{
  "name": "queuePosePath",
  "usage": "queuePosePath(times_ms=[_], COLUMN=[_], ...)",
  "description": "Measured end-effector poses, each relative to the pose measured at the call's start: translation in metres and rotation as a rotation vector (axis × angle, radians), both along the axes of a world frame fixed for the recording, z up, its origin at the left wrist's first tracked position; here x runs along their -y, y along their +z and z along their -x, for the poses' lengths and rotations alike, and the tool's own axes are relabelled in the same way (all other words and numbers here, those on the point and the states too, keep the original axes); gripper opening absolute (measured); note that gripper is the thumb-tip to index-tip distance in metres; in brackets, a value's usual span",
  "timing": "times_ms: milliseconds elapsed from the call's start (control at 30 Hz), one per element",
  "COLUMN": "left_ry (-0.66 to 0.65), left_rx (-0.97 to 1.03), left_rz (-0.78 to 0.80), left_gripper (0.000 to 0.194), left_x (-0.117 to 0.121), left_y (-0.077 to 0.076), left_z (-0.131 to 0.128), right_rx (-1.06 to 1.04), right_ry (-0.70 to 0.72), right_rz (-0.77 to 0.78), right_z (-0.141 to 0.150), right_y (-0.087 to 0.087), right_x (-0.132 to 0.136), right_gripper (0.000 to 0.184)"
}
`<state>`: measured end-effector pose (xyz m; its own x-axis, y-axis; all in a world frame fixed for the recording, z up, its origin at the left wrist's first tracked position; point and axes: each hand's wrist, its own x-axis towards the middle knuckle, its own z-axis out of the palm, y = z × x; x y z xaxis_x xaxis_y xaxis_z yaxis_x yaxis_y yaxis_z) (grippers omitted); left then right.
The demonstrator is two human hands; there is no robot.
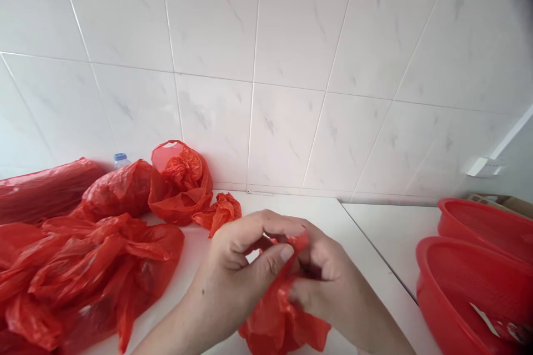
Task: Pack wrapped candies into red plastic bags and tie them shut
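Both of my hands meet over the white table (375, 233), working a red plastic bag (278, 321) that hangs down between them. My left hand (237, 266) pinches the bag's top edge with thumb and forefinger. My right hand (328, 283) grips the same bag from the other side, fingers curled into the crumpled plastic.
A heap of red plastic bags (83, 272) covers the table's left side, with an open bag (179, 183) and a small crumpled one (220, 211) by the tiled wall. A blue-capped bottle (120, 160) stands behind them. Two red plastic baskets (474, 283) sit at the right.
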<state>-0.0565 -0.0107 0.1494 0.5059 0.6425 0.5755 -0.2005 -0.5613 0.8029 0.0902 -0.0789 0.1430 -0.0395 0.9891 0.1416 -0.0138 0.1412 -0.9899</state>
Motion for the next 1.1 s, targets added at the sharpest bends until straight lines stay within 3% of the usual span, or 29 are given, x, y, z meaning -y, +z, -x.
queuePosePath(times_ms=[67, 200, 300, 467, 600, 700, 767, 867, 933, 1100], left_ry=[-0.020, 0.139, 0.160, 0.242, 0.245, 0.159, 0.154, 0.217, 0.263, 0.377], left_rx=[-0.004, -0.095, -0.237, -0.240, -0.267, -0.277, -0.323, -0.369, -0.403, -0.425], left_rz=[-0.071, -0.388, -0.512, -0.407, -0.186, -0.046, -0.013, -0.027, -0.075, -0.373], left_gripper=[0.021, 0.029, 0.028, 0.018, 0.016, 0.014, 0.013, 0.012, 0.010, 0.011], left_x=[0.000, -0.006, -0.011, -0.022, -0.024, -0.022, -0.021, -0.020, -0.021, -0.027], left_y=[-0.001, -0.004, -0.012, -0.026, -0.027, -0.027, -0.028, -0.029, -0.031, -0.034], left_z=[0.001, -0.002, -0.010, -0.018, -0.019, -0.020, -0.021, -0.023, -0.024, -0.025], right_rx=[0.035, 0.034, 0.086, 0.107, 0.047, 0.211, 0.329, 0.500, 0.567, 0.314], right_ry=[-0.084, -0.296, -0.339, -0.199, -0.085, -0.094, -0.194, -0.448, -0.521, -0.356], right_rz=[0.030, 0.103, 0.134, 0.066, -0.092, -0.081, -0.014, 0.008, -0.004, -0.004], right_z=[0.001, -0.003, -0.005, -0.019, -0.034, -0.036, -0.035, -0.032, -0.032, -0.037], right_y=[0.001, 0.002, 0.002, 0.002, -0.005, -0.011, -0.012, -0.014, -0.015, -0.013], right_x=[-0.006, -0.013, -0.012, -0.011, -0.012, -0.013, -0.014, -0.020, -0.024, -0.022], right_gripper=[0.017, 0.031, 0.032, 0.019, 0.036, 0.022, 0.015, 0.023, 0.022, 0.029])
